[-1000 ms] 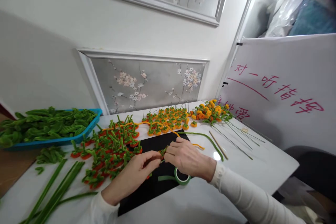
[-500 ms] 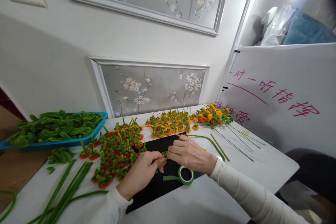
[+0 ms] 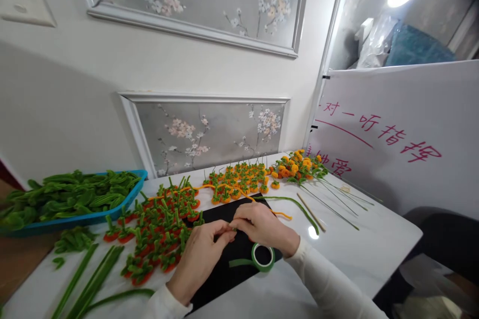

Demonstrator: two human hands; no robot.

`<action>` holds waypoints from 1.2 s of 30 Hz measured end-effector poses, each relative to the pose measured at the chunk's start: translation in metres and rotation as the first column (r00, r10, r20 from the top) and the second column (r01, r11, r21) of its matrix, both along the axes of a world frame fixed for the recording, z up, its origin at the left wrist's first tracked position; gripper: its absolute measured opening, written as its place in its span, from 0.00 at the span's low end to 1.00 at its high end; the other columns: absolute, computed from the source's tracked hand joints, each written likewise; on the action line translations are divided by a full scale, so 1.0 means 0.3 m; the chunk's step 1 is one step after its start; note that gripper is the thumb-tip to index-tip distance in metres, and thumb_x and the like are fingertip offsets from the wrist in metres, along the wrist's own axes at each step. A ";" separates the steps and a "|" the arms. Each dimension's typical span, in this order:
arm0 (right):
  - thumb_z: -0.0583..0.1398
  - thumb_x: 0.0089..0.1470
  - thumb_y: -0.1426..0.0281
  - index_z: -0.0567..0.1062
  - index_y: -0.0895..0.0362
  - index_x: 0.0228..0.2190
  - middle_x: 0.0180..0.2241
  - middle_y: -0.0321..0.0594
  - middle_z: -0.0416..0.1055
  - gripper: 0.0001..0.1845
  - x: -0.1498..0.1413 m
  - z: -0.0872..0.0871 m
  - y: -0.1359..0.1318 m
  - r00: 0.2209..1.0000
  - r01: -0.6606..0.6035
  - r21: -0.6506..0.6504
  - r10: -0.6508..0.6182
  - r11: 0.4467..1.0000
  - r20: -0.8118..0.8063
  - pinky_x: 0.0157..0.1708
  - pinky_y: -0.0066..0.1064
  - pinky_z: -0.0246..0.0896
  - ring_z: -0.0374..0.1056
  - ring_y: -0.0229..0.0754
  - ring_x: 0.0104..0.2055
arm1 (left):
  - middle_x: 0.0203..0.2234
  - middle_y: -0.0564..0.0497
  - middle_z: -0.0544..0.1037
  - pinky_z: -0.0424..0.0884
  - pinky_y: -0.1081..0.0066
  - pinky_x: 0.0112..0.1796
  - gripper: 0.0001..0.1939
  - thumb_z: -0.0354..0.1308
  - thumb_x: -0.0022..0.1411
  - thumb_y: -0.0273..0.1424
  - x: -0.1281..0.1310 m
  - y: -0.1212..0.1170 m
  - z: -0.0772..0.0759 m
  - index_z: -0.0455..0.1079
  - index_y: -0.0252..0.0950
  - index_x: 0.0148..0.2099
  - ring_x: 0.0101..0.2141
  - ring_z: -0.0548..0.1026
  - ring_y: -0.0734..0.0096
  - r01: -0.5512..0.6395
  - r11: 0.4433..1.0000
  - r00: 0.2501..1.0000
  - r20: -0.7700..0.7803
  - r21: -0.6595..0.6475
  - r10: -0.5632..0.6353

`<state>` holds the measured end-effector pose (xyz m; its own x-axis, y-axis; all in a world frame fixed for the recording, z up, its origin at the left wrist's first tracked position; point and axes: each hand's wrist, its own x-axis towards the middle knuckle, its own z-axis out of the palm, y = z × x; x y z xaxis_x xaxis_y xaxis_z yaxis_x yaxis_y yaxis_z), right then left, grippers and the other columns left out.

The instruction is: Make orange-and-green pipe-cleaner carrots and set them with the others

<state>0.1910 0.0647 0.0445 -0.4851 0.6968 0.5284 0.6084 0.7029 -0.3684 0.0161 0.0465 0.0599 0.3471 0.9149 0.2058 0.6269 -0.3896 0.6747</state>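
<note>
Fingertips of the left hand [image 3: 198, 254] and right hand [image 3: 260, 224] meet, pinching a small, mostly hidden green piece [image 3: 234, 230] above a black mat [image 3: 220, 284]; a roll of green tape [image 3: 265, 268] lies near the right wrist. Red-and-green pieces [image 3: 164, 232] crowd leftward; orange flower heads [image 3: 243, 177] stand behind; a blue tray [image 3: 130, 198] sits far left.

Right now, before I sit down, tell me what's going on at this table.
A person's left hand and right hand are close together over a black mat, pinching a small piece that is mostly hidden. A roll of green tape lies at the mat's edge, one end unrolled. Green-topped red pieces and yellow-orange pieces are grouped on the table, with a blue tray of green pieces at the left.
</note>
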 end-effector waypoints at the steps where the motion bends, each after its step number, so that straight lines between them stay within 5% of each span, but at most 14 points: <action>1: 0.56 0.59 0.72 0.72 0.58 0.26 0.26 0.34 0.70 0.10 -0.005 -0.004 0.002 1.000 -0.016 0.015 0.016 1.000 -0.008 0.31 0.23 0.55 0.64 0.34 0.29 | 0.21 0.53 0.77 0.60 0.73 0.27 0.12 0.54 0.56 0.36 -0.002 0.000 -0.004 0.73 0.37 0.26 0.25 0.72 0.67 0.004 1.000 1.000 0.002 -0.012 -0.004; 11: 0.57 0.57 0.76 0.73 0.58 0.28 0.28 0.36 0.71 0.08 -0.018 -0.039 0.008 0.997 -0.027 0.034 0.030 0.999 -0.077 0.34 0.25 0.58 0.66 0.36 0.31 | 0.16 0.54 0.70 0.54 0.75 0.21 0.21 0.52 0.59 0.43 -0.021 0.039 -0.037 0.73 0.32 0.24 0.18 0.62 0.75 0.120 0.974 0.989 0.110 -0.190 -0.101; 15: 0.57 0.57 0.76 0.74 0.58 0.28 0.27 0.35 0.72 0.07 -0.008 -0.025 0.006 0.993 -0.025 -0.032 0.021 0.999 -0.116 0.33 0.23 0.58 0.67 0.34 0.30 | 0.27 0.49 0.78 0.66 0.72 0.33 0.23 0.50 0.60 0.46 -0.030 0.034 0.005 0.76 0.33 0.32 0.29 0.72 0.68 0.249 0.911 0.955 0.237 -0.328 -0.176; 18: 0.57 0.56 0.77 0.74 0.58 0.27 0.27 0.35 0.72 0.08 -0.001 -0.014 0.004 0.991 -0.010 -0.050 0.003 0.999 -0.131 0.32 0.22 0.57 0.67 0.34 0.30 | 0.33 0.48 0.81 0.65 0.69 0.44 0.22 0.49 0.62 0.46 -0.036 0.032 0.028 0.77 0.35 0.37 0.36 0.74 0.65 0.281 0.886 0.942 0.283 -0.368 -0.181; 25: 0.58 0.56 0.76 0.74 0.58 0.29 0.28 0.36 0.72 0.06 -0.001 -0.018 0.004 0.994 -0.020 -0.019 0.018 1.000 -0.109 0.33 0.23 0.59 0.66 0.34 0.31 | 0.25 0.46 0.81 0.63 0.74 0.23 0.20 0.58 0.54 0.45 -0.022 0.053 -0.024 0.75 0.31 0.30 0.22 0.71 0.72 0.183 0.901 0.973 0.203 -0.393 -0.109; 36: 0.57 0.58 0.73 0.73 0.57 0.32 0.31 0.36 0.72 0.04 0.006 -0.017 -0.008 0.991 -0.042 -0.050 0.035 0.998 -0.126 0.34 0.23 0.59 0.66 0.34 0.33 | 0.16 0.51 0.76 0.60 0.74 0.23 0.15 0.68 0.40 0.39 -0.004 0.062 -0.050 0.72 0.31 0.22 0.20 0.70 0.72 0.078 0.921 0.935 0.349 -0.381 0.066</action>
<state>0.1928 0.0622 0.0395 -0.4442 0.7072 0.5501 0.5280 0.7027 -0.4769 0.0147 0.0651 0.0447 0.3242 0.9446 -0.0510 0.3220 -0.0595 0.9449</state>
